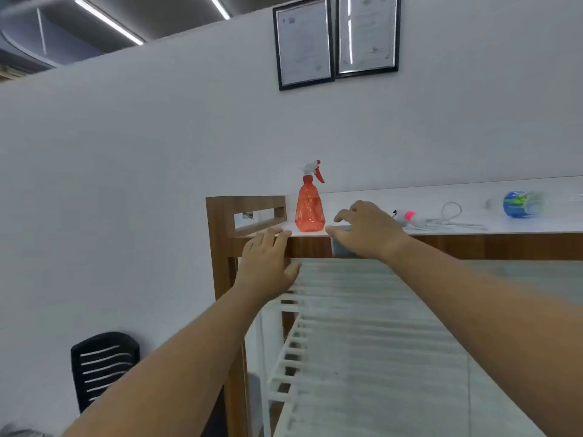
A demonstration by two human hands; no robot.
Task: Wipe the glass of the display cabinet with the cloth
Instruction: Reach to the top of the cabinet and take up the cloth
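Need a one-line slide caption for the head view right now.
Right hand on grey cloth at cabinet top, left hand bracing the frame beside the orange spray bottle.

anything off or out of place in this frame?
Nothing stands out. The spray bottle stands upright on the cabinet top, no spill visible. The right hand covers a grey cloth at the top edge of the glass; the left hand rests flat on the wooden frame. The small items further right are too blurred to judge.
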